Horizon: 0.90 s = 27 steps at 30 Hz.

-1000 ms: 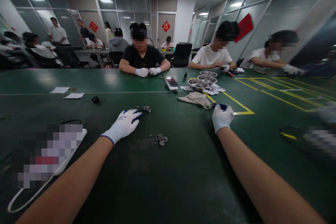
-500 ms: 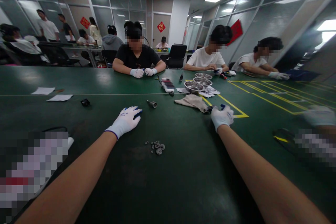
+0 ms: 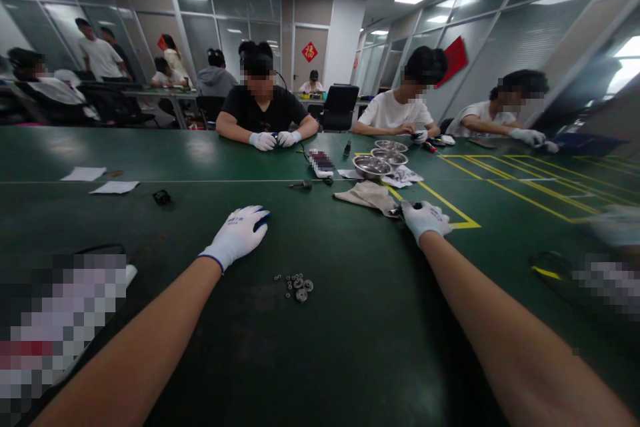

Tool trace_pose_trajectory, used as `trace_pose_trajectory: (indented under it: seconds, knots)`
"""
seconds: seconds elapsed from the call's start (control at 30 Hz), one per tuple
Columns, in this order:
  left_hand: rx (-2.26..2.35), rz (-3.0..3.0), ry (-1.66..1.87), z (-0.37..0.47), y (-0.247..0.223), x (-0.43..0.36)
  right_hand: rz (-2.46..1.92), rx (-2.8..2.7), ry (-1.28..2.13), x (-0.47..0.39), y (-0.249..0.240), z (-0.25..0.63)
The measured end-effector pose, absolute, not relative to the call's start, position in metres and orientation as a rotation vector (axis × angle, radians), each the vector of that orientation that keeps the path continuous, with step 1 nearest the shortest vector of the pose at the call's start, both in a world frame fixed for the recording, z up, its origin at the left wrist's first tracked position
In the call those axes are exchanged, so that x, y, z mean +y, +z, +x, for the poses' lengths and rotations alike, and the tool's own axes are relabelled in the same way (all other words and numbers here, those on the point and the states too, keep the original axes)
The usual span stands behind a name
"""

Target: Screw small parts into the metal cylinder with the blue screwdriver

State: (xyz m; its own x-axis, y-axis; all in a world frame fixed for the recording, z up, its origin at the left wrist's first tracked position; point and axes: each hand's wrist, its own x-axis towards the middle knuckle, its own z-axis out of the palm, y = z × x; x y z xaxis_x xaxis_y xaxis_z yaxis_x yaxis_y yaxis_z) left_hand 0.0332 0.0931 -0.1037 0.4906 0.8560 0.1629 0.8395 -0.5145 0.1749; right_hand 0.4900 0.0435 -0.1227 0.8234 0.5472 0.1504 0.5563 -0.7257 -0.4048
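My left hand [image 3: 237,232], in a white glove with blue fingertips, lies palm down on the green table, fingers stretched out and holding nothing. To its right are several small metal gears [image 3: 301,289] and tiny rings. My right hand [image 3: 425,219], gloved the same way, is at the right end of a crumpled beige cloth [image 3: 367,195]. Its fingers are curled round a small dark, shiny piece [image 3: 395,211], partly hidden, whose kind I cannot tell. Beyond and between my hands lies a small dark metal part with a thin shaft [image 3: 302,185].
Three steel bowls [image 3: 373,167] stand beyond the cloth. A small black block [image 3: 162,197] and white papers [image 3: 115,187] lie to the left. A blurred white device is near my left forearm. Several people sit across the table; a co-worker's gloved hand [image 3: 620,221] shows at right.
The small metal part with the shaft has shifted farther away and turned, its thin end now pointing left. My right hand has turned slightly at the cloth. My left hand has hardly moved.
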Motion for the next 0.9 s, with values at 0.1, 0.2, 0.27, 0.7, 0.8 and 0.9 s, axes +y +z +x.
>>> trace_pose_trajectory:
  seconds: [0.1, 0.2, 0.27, 0.7, 0.8, 0.9]
  knots:
    - [1.515, 2.644, 0.385, 0.033, -0.104, 0.094, -2.511, -0.75, -0.019, 0.041, -0.123, 0.488]
    - [1.526, 2.605, 0.398, 0.033, -0.103, 0.093, -2.396, -0.75, -0.029, 0.037, -0.124, 0.484]
    - [1.536, 2.577, 0.404, 0.033, -0.102, 0.091, -2.3, -0.763, -0.05, 0.033, -0.125, 0.48]
    - [1.533, 2.437, 0.511, 0.023, -0.102, 0.051, -1.89, -0.885, -0.134, -0.01, -0.105, 0.437]
    - [1.497, 2.409, 0.523, 0.021, -0.101, 0.036, -1.746, -1.095, -0.056, -0.015, -0.096, 0.409]
    - [1.413, 2.379, 0.523, 0.021, -0.099, 0.021, -1.562, -1.401, -0.001, -0.017, -0.09, 0.372]
